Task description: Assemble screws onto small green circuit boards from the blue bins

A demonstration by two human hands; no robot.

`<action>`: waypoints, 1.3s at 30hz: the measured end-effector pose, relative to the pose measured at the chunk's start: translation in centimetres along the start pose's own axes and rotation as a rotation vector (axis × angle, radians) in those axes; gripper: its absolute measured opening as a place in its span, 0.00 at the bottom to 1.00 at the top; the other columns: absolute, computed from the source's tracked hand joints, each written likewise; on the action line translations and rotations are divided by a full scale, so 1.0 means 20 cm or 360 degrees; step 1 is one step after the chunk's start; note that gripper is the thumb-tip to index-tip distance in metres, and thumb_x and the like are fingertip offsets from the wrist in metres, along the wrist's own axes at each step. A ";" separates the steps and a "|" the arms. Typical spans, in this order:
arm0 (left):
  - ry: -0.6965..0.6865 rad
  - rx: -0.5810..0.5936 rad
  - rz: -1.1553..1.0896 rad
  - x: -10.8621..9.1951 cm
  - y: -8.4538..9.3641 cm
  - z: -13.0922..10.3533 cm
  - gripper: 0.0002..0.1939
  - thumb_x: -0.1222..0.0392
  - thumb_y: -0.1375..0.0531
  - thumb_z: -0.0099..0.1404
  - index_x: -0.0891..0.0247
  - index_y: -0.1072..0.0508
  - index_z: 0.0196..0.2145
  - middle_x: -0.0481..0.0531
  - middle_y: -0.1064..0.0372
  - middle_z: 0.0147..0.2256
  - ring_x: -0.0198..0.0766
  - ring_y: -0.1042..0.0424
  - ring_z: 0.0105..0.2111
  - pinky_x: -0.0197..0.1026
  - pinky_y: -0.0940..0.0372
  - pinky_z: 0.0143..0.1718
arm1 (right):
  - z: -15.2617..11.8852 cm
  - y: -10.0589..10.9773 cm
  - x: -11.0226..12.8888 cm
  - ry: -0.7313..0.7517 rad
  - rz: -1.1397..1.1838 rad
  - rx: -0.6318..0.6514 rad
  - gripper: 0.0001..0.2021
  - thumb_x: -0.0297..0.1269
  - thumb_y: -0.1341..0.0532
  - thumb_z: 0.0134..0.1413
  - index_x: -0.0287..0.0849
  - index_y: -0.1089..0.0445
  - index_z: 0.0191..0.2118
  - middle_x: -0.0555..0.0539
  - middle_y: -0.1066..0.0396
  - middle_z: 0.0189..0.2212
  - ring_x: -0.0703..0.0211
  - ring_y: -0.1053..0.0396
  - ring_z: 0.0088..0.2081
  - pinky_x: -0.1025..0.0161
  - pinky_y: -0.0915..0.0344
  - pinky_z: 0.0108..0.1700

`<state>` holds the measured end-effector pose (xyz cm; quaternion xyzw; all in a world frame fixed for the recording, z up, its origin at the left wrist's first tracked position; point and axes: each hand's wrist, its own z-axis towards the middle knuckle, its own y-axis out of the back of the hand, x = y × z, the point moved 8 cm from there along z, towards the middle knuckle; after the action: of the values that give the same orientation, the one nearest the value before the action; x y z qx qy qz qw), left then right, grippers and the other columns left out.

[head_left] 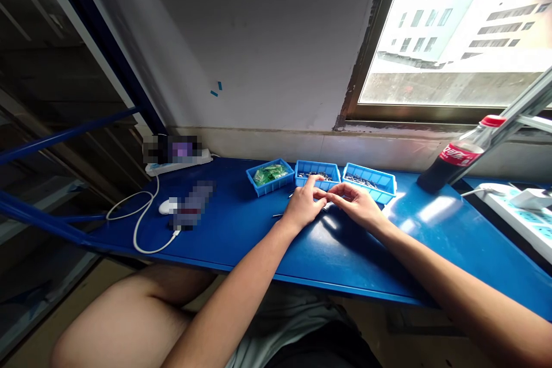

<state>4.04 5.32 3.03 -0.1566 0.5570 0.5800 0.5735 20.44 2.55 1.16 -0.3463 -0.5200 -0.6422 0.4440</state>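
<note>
The middle tray [319, 165] holds small metal parts [306, 175]; just on its near side, the left hand [305, 201] and the right hand [353, 203] meet, fingertips drawn narrow together (whether they pinch a small piece, I cannot tell); a thin rod [276, 216] lies near-left of that tray; just left of it, the left tray [276, 186] holds green packets [268, 173]; just right, the right tray [374, 171] holds metal pieces [359, 180]; all three seem stocked, so handling looks unfinished, though how much is done cannot be told.
</note>
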 end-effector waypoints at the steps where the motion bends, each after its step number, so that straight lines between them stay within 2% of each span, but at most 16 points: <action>1: -0.0018 0.0022 0.0010 -0.01 0.00 0.00 0.25 0.66 0.31 0.67 0.54 0.30 0.59 0.51 0.14 0.43 0.47 0.15 0.47 0.45 0.24 0.50 | 0.00 0.00 0.00 -0.0011 0.0003 0.0003 0.20 0.60 0.31 0.60 0.46 0.22 0.40 0.45 0.19 0.38 0.51 0.24 0.37 0.54 0.28 0.41; 5: -0.0074 0.0046 -0.0010 -0.02 -0.01 0.00 0.21 0.64 0.32 0.68 0.56 0.30 0.56 0.51 0.14 0.43 0.46 0.15 0.45 0.44 0.24 0.48 | 0.00 0.01 -0.01 -0.0060 0.0040 -0.0019 0.20 0.59 0.30 0.59 0.46 0.25 0.37 0.47 0.23 0.32 0.55 0.30 0.30 0.57 0.33 0.34; 9: -0.0046 -0.0074 -0.0102 -0.02 0.01 0.01 0.19 0.64 0.33 0.69 0.57 0.31 0.55 0.52 0.15 0.43 0.44 0.16 0.42 0.44 0.24 0.46 | 0.00 0.02 -0.01 -0.0100 0.0062 -0.0019 0.18 0.58 0.32 0.61 0.48 0.29 0.36 0.52 0.31 0.25 0.57 0.35 0.26 0.58 0.37 0.31; 14: -0.0021 -0.0205 -0.0281 0.00 0.06 0.02 0.17 0.61 0.34 0.72 0.58 0.30 0.55 0.53 0.17 0.42 0.44 0.16 0.44 0.46 0.24 0.50 | -0.01 -0.03 0.00 -0.0108 0.0073 0.0056 0.19 0.61 0.34 0.61 0.49 0.27 0.39 0.50 0.26 0.31 0.57 0.33 0.27 0.58 0.33 0.32; 19: 0.0022 -0.0177 -0.0348 -0.01 0.06 0.02 0.18 0.60 0.33 0.70 0.60 0.27 0.57 0.55 0.16 0.44 0.44 0.16 0.45 0.45 0.23 0.49 | -0.02 -0.07 0.01 -0.0110 0.0119 0.0184 0.22 0.61 0.32 0.60 0.47 0.23 0.43 0.47 0.22 0.36 0.57 0.31 0.29 0.58 0.33 0.33; 23: -0.0063 -0.0133 -0.0289 -0.03 0.05 0.02 0.09 0.59 0.33 0.70 0.62 0.18 0.46 0.58 0.18 0.49 0.47 0.19 0.50 0.45 0.22 0.49 | -0.02 -0.05 0.02 -0.0125 0.0226 0.0148 0.24 0.64 0.32 0.59 0.46 0.23 0.43 0.49 0.24 0.32 0.58 0.31 0.29 0.59 0.33 0.32; 28: -0.0003 -0.0157 -0.0425 0.01 0.06 0.03 0.06 0.59 0.30 0.66 0.64 0.17 0.39 0.59 0.19 0.48 0.46 0.20 0.51 0.44 0.23 0.49 | -0.02 -0.05 0.03 -0.0116 0.0235 0.0158 0.26 0.66 0.31 0.57 0.46 0.22 0.44 0.48 0.23 0.32 0.57 0.30 0.29 0.59 0.32 0.32; 35: 0.0017 -0.0253 -0.0427 0.04 0.09 0.05 0.07 0.59 0.27 0.63 0.65 0.19 0.33 0.58 0.19 0.44 0.45 0.20 0.49 0.47 0.27 0.55 | -0.02 -0.06 0.00 -0.0120 0.0221 0.0170 0.24 0.62 0.31 0.59 0.47 0.20 0.47 0.46 0.19 0.37 0.57 0.28 0.30 0.59 0.32 0.31; 39: 0.0027 -0.0296 -0.0411 0.04 0.10 0.04 0.15 0.53 0.23 0.59 0.65 0.21 0.29 0.57 0.19 0.41 0.44 0.20 0.46 0.46 0.26 0.52 | -0.02 -0.06 0.02 -0.0109 0.0225 0.0172 0.23 0.62 0.31 0.58 0.47 0.21 0.45 0.46 0.19 0.37 0.55 0.27 0.31 0.59 0.32 0.31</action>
<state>2.52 7.00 3.50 -0.2842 0.4808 0.5492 0.6216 19.16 2.19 0.96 -0.3796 -0.5430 -0.5680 0.4882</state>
